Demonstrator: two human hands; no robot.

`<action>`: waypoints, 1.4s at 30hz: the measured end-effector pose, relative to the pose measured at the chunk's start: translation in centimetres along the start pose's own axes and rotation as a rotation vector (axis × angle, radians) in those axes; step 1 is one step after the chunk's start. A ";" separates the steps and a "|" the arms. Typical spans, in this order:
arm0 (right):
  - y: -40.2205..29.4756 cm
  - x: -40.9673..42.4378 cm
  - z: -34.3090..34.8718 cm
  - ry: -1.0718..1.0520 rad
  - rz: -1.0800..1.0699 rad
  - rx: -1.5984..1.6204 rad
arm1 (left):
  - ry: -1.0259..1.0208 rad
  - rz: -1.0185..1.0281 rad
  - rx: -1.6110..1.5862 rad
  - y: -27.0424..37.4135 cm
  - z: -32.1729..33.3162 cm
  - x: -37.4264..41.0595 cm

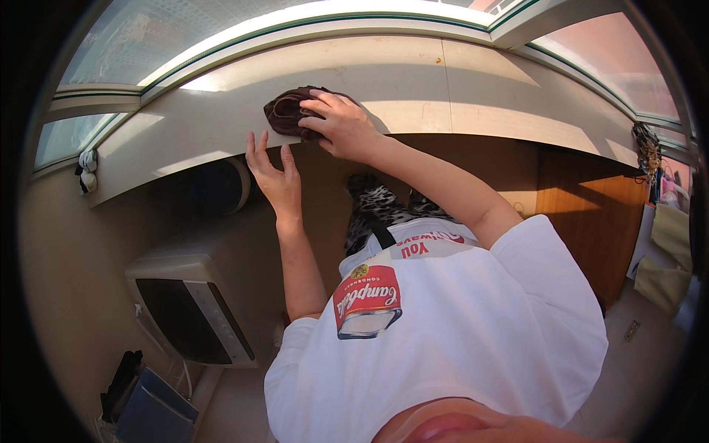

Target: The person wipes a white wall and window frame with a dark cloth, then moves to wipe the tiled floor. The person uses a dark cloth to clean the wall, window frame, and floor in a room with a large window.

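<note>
A dark brown cloth (282, 111), bunched and folded, lies on the pale windowsill (399, 72) close to its front edge. From the right, my right hand (346, 124) grips it, fingers spread over its top and part of the cloth hidden beneath them. My left hand (274, 180) is raised just in front of the sill's edge, palm turned inward and fingers apart. Nothing is in that hand, and a small gap separates it from the cloth. Bands of sunlight and a few brownish marks show on the sill.
Window panes (133, 50) rise behind the sill. Below it stand a round dark container (221, 185) and a white appliance with a dark front panel (188, 315). A wooden cabinet (587, 227) is at right, with a bundle of cords (645, 147) hanging beyond it.
</note>
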State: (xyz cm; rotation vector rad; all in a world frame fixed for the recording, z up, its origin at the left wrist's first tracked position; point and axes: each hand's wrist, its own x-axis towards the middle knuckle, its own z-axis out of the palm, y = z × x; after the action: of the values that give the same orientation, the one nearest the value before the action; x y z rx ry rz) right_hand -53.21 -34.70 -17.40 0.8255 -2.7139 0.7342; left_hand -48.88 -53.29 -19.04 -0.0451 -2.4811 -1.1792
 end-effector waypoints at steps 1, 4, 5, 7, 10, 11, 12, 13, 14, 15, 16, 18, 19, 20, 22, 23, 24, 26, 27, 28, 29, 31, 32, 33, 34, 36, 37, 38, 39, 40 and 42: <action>1.8 -1.9 -1.2 0.015 0.129 -0.040 | -0.020 -0.013 0.007 -0.2 -0.2 -0.3; 7.6 -6.1 -5.9 0.190 0.547 -0.357 | -0.052 -0.006 0.015 -0.9 0.4 -0.7; 9.2 -6.7 -6.6 0.248 0.638 -0.460 | -0.060 0.022 0.019 -1.0 0.9 -0.6; 7.3 -4.6 -5.2 0.251 0.731 -0.525 | -0.088 0.091 0.068 -1.7 0.3 0.4; 2.3 0.3 -1.8 0.189 0.505 -0.187 | -0.182 0.143 0.061 -0.3 0.2 2.4; 0.4 1.5 -0.6 0.193 0.364 -0.114 | -0.210 0.150 0.036 0.1 0.0 3.0; -0.7 2.7 0.4 0.120 0.229 -0.052 | -0.233 0.184 0.044 0.3 -0.5 4.0; -1.6 3.8 0.8 0.053 0.169 0.039 | -0.252 0.213 0.051 0.4 -1.0 4.9; -1.3 4.3 0.4 0.113 0.157 0.090 | -0.254 0.245 0.041 0.5 -1.4 5.9; -0.5 4.7 -0.2 0.173 0.142 0.130 | -0.257 0.254 0.058 1.1 -1.9 7.1; 0.7 5.1 -1.6 0.356 0.161 0.084 | -0.250 0.284 0.076 1.0 -2.4 8.2; 3.9 4.2 -6.6 0.692 0.214 -0.043 | -0.232 0.323 0.065 0.8 -2.6 9.8; 5.5 3.6 -10.0 0.844 0.241 -0.116 | -0.232 0.315 0.040 0.6 -2.2 9.6; 7.5 3.1 -13.5 1.010 0.217 -0.267 | -0.240 0.313 0.003 0.6 -1.4 9.8; 11.0 2.6 -17.8 1.268 0.207 -0.446 | -0.237 0.328 -0.040 0.8 -0.1 9.5; 12.3 2.7 -18.8 1.363 0.217 -0.481 | -0.261 0.317 -0.059 0.8 0.6 9.4; 13.1 3.7 -18.7 1.318 0.311 -0.517 | -0.288 0.322 -0.060 0.8 0.7 10.1; 15.4 4.0 -17.1 1.188 0.417 -0.802 | -0.304 0.404 -0.058 2.4 0.9 11.5; 16.3 4.4 -17.7 1.259 0.292 -0.680 | -0.312 0.435 -0.055 3.0 0.7 11.8; 16.7 4.3 -15.7 1.235 0.368 -0.606 | -0.317 0.464 -0.046 3.6 0.4 12.1; 17.2 3.9 -12.7 1.210 0.441 -0.536 | -0.324 0.497 -0.041 4.3 0.1 12.6; 16.8 3.4 -8.5 1.153 0.542 -0.472 | -0.334 0.552 -0.009 4.6 -1.0 13.2; 16.7 2.9 -6.9 1.188 0.570 -0.345 | -0.350 0.567 -0.003 5.0 -1.4 13.6; 16.6 2.3 -6.2 1.208 0.591 -0.223 | -0.366 0.572 -0.006 5.3 -1.4 13.6; 15.2 2.7 -6.7 1.265 0.575 -0.133 | -0.377 0.553 -0.026 5.1 -1.7 13.1; 13.4 3.2 -9.6 1.370 0.521 0.033 | -0.378 0.516 -0.029 4.4 -1.2 12.3; 13.2 3.5 -11.9 1.365 0.476 -0.160 | -0.376 0.501 -0.044 4.0 -0.5 11.6; 13.2 3.9 -14.4 1.424 0.312 -0.260 | -0.392 0.470 -0.063 4.3 -0.2 11.0; 12.9 4.8 -16.8 1.473 0.141 -0.351 | -0.362 0.484 -0.072 3.5 0.3 10.7; 12.3 5.9 -19.2 1.492 0.087 -0.392 | -0.343 0.494 -0.094 2.3 1.3 10.5; 11.9 8.4 -22.7 1.528 0.046 -0.408 | -0.317 0.505 -0.167 0.7 4.0 10.7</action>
State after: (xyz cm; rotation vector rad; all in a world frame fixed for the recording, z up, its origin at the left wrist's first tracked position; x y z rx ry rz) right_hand -65.65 -18.27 0.02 -0.0276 -1.3682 0.4383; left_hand -59.99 -51.32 -16.94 -0.9098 -2.3983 -1.2123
